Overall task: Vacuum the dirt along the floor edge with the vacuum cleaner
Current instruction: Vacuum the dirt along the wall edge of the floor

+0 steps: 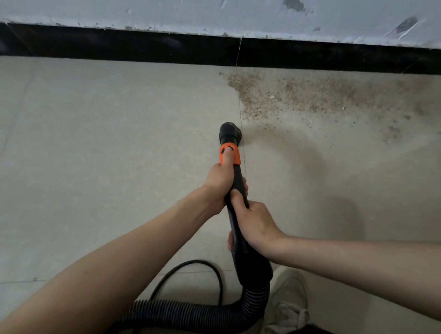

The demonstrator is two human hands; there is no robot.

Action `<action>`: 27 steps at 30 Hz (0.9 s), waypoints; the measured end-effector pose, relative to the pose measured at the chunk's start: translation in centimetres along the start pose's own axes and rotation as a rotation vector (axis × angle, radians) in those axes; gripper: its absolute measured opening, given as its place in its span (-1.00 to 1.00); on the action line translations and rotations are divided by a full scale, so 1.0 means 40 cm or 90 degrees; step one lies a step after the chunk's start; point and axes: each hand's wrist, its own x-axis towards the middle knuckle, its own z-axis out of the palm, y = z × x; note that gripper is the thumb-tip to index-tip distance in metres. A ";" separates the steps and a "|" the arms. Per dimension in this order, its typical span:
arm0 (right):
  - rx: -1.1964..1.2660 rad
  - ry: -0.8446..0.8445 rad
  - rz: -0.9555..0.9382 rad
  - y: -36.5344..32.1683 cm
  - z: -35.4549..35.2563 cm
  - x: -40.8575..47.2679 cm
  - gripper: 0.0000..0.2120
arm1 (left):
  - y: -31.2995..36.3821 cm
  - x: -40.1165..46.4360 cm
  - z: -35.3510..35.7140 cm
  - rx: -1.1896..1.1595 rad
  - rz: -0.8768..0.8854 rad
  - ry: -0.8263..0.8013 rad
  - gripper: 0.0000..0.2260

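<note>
Dirt [307,97], a brownish gritty scatter, lies on the pale tiled floor [88,134] in the upper right of the frame, densest against the black skirting tile [118,45] and thinning out toward the right and lower right. Above the skirting runs a scuffed grey-white wall [171,6]. The vacuum cleaner wand [236,183], black with an orange collar [229,155], points up the middle of the frame, and its round black nozzle [230,133] sits on the floor just below and left of the dirt's nearest edge, beside a tile joint. The left hand [218,184] grips the wand just below the collar, its fingers wrapped round the tube and its thumb laid forward along the orange part. The right hand [254,224] holds the wand's curved black handle lower down, fingers curled fully around it from the right, just behind the left hand and nearly touching it. From the handle's lower end a black ribbed hose [193,316] bends down and then left across the bottom of the frame, with a thin black power cord [183,267] looping above it. A pale sneaker [289,295] shows at the lower right beside the hose.
</note>
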 end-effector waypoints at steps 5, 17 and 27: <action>-0.057 -0.120 -0.037 -0.020 0.030 0.013 -0.47 | -0.024 -0.009 -0.076 -0.083 0.039 0.142 -0.53; -0.119 -0.354 -0.046 -0.064 0.072 0.006 -0.36 | -0.073 -0.081 -0.197 -0.231 0.072 0.275 -0.63; -0.171 -0.497 0.191 -0.042 -0.091 0.037 -0.61 | -0.132 -0.086 -0.128 -0.025 0.039 0.137 -0.62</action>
